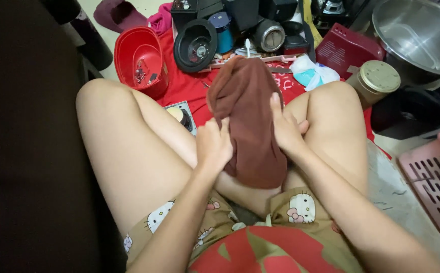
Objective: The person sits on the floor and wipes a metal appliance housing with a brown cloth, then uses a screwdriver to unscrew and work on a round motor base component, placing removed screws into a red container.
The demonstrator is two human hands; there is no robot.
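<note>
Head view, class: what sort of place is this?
Probably a cluttered floor at home: the person sits cross-legged folding a brown cloth, with a red plastic bin, a steel bowl and a pink basket around.

Red box (346, 48) top right, by pot.

One brown cloth (247, 121), one red tub (141, 60), one steel bowl (417, 35), one lidded jar (374, 81).

matt brown cloth (245, 116), glossy red plastic tub (140, 60), shiny metal bowl (420, 35).
</note>
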